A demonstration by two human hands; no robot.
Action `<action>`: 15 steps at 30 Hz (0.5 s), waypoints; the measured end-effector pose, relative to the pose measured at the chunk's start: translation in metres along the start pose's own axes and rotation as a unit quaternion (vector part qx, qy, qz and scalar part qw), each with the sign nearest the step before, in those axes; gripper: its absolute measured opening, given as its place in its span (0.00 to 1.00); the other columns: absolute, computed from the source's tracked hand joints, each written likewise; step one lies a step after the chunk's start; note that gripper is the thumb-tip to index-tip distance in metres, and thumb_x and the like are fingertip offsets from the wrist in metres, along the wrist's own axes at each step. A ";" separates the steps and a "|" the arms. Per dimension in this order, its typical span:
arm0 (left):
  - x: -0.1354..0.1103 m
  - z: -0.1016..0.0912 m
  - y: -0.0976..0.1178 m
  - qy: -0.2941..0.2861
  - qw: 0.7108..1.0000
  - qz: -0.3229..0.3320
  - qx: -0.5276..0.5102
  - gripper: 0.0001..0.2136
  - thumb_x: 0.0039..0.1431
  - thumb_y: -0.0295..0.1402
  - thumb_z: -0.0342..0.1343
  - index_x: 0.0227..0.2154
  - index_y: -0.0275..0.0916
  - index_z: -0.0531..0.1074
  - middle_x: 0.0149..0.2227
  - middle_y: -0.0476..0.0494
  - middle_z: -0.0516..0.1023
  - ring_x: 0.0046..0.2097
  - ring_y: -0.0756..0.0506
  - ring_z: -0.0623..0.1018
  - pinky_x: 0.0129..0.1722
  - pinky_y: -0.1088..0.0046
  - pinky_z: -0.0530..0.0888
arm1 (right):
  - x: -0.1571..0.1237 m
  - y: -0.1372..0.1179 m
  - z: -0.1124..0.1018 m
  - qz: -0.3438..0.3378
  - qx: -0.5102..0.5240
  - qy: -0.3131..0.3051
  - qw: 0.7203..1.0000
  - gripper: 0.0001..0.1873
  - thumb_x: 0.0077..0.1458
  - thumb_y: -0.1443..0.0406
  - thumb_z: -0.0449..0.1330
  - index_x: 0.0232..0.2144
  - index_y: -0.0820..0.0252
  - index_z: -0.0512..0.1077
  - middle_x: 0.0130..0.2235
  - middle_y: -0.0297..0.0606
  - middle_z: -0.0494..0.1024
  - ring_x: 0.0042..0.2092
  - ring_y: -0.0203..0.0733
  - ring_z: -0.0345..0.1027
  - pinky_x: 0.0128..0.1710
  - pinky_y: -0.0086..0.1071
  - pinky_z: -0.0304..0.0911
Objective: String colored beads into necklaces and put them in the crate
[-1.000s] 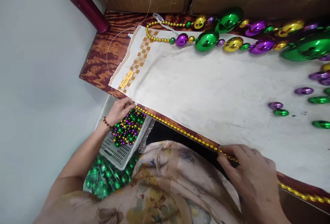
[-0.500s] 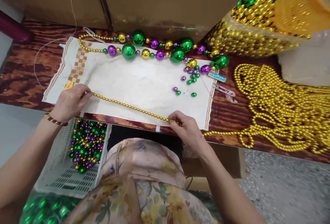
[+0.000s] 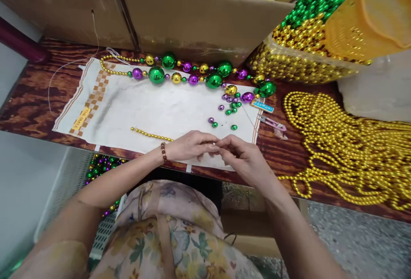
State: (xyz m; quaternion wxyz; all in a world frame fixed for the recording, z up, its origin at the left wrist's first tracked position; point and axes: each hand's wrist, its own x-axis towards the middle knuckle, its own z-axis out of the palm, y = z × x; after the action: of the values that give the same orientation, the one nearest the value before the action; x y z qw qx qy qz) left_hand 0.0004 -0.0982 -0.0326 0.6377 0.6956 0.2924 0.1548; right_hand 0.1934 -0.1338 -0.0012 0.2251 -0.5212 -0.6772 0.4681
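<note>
A string of small gold beads (image 3: 150, 135) lies on the white cloth (image 3: 154, 103), its free end at the left. It runs under my left hand (image 3: 192, 145), which now sits close against my right hand (image 3: 244, 155). Both hands are closed, fingertips pinched together on the string where they meet; the exact spot is hidden by the fingers. Beyond my right wrist, gold beads lead to a big heap of gold bead strands (image 3: 346, 150). Behind the hands lies a necklace of large green, purple and gold beads (image 3: 156, 75). Several loose green and purple beads (image 3: 215, 124) rest nearby.
Pink thread snips (image 3: 272, 122) and a blue-labelled item (image 3: 262, 106) lie right of the cloth. At the back stand a cardboard box (image 3: 199, 17) of gold beads and a bead-filled bin with an orange basket (image 3: 343, 34). A white crate (image 3: 61, 184) sits below the table edge.
My left hand has let go of the string's left end and moved right to meet my right hand. The left part of the string now lies on the cloth. The view has tilted up slightly.
</note>
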 end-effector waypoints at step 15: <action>-0.057 -0.083 0.030 -0.105 0.983 -0.063 0.139 0.13 0.67 0.36 0.49 0.32 0.37 0.74 0.30 0.47 0.76 0.32 0.50 0.72 0.34 0.76 0.67 | -0.029 0.030 -0.064 -0.172 -0.185 -0.014 0.968 0.13 0.66 0.65 0.54 0.33 0.58 0.78 0.32 0.40 0.81 0.32 0.39 0.77 0.31 0.26 0.69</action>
State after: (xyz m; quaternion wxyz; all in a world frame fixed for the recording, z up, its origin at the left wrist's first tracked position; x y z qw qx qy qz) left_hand -0.0867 -0.0667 0.0174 0.5707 0.7698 0.2859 -0.0012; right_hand 0.2690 -0.1344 0.0079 0.1928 -0.4226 -0.8345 0.2964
